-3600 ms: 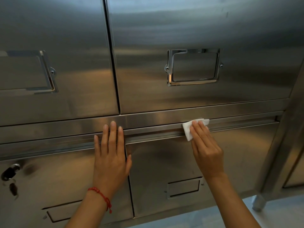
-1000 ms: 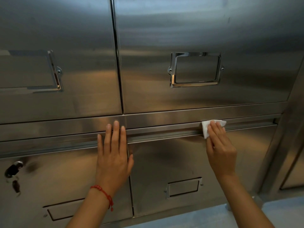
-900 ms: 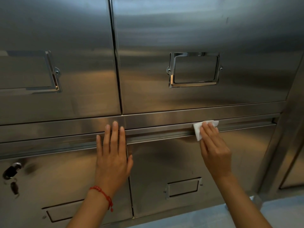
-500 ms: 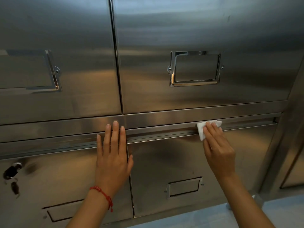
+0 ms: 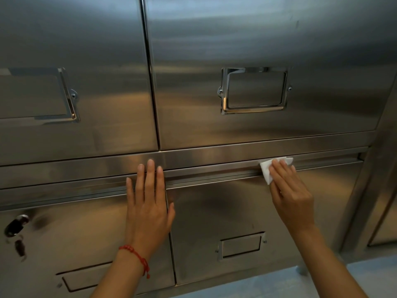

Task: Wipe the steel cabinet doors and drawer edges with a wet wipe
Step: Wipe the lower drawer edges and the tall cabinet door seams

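- Left hand [image 5: 148, 208]: flat, fingers straight, pressed on the steel cabinet [image 5: 253, 39] across the seam between the two lower doors; a red bracelet [image 5: 137, 258] circles the wrist.
- Right hand [image 5: 290, 194]: grip open, straight fingers pressing the white wet wipe [image 5: 266, 169] against the top edge of the lower right door [image 5: 232, 211].
- Label frame [image 5: 254, 90] on the upper right door: holds no readable writing.
- Keyhole [image 5: 15, 225]: lower left door.

The single head camera looks forward and slightly down, from close range, straight at the steel cabinet [image 5: 257, 39] front.
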`<state>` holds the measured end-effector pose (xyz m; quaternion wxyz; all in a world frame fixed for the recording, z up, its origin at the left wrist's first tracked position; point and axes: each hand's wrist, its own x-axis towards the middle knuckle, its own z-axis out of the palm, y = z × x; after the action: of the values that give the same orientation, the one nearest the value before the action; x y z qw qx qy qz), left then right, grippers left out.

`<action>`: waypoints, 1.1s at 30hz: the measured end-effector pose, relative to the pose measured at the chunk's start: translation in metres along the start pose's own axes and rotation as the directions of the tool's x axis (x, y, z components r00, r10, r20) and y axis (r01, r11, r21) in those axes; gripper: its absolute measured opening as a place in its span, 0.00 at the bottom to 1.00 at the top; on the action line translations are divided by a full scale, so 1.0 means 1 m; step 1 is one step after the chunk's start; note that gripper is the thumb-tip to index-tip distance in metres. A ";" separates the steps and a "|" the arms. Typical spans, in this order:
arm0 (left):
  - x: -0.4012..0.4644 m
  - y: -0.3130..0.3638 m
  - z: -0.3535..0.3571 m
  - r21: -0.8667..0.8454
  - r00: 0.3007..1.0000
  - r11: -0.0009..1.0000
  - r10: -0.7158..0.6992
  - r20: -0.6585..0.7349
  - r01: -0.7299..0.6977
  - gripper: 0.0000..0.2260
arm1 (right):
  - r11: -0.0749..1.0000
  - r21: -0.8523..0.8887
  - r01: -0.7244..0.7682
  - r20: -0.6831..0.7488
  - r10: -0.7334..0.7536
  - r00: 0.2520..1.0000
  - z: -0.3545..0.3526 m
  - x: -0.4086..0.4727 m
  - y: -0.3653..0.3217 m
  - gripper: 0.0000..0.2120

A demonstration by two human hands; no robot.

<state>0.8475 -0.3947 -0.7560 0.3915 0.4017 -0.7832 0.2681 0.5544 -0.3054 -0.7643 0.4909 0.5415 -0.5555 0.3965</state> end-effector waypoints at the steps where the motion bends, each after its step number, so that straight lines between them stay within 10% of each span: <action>1: 0.000 0.000 0.000 -0.006 1.000 1.000 -0.002 -0.004 0.002 0.46 | 1.000 -0.011 -0.014 -0.004 0.014 1.000 -0.001 0.000 0.003 0.16; 33: 0.062 0.076 -0.016 -0.076 0.987 0.985 0.148 -0.059 -0.152 0.36 | 0.999 -0.008 -0.051 0.048 0.051 0.998 -0.011 0.004 0.026 0.22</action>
<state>0.7671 -0.3684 -0.7042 0.4069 0.3183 -0.8107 0.2757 0.5302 -0.2929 -0.7558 0.4689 0.5350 -0.5820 0.3940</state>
